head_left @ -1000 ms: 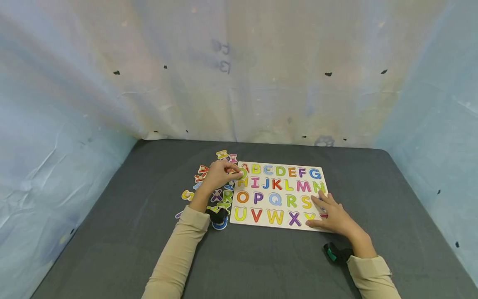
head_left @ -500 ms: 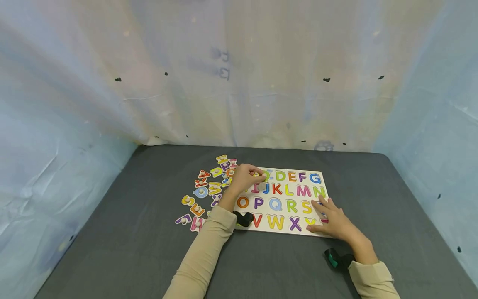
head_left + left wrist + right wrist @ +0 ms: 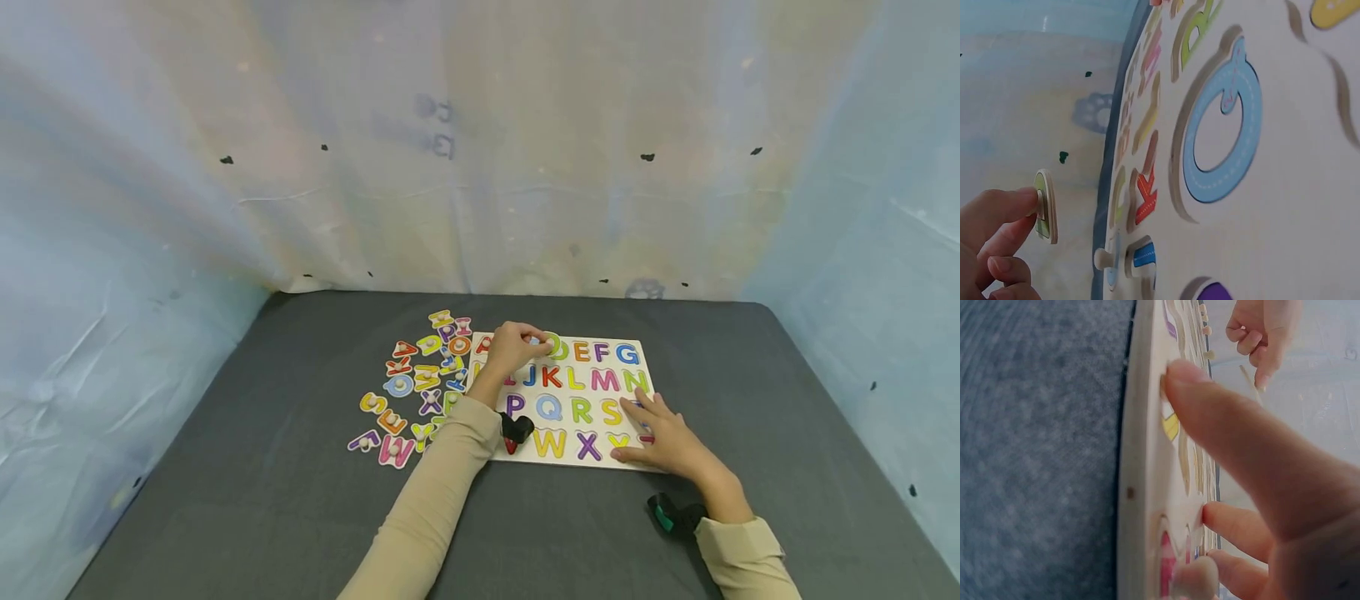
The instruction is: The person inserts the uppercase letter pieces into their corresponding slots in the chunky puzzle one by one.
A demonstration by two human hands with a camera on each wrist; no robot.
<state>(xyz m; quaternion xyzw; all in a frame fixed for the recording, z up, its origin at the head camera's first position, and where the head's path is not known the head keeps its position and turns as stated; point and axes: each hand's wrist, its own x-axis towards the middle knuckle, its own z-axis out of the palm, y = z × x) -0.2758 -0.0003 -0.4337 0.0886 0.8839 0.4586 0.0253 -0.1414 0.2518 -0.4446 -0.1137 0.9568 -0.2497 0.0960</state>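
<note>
The left hand [image 3: 512, 348] pinches a green letter D piece [image 3: 556, 346] over the top row of the white alphabet puzzle board [image 3: 571, 446]. In the left wrist view its thumb and finger grip the small knob of that letter piece [image 3: 1046, 209], which stands off the board's face. A light blue letter with a knob [image 3: 1105, 259] sits in the board close by. On the board's lower right corner rests the right hand [image 3: 666, 437], fingers spread and holding nothing. Its thumb [image 3: 1229, 419] touches the surface near the yellow Y recess.
Several loose knobbed letters lie heaped left of the board, among them a pink M [image 3: 396, 452] and an orange E [image 3: 392, 421]. A dark grey cloth [image 3: 555, 533] covers the table. Pale hanging sheets [image 3: 525, 167] enclose the back and sides.
The left hand has carried the green letter rightward from the board's left edge along the top row to the D recess. The right hand has stayed on the corner.
</note>
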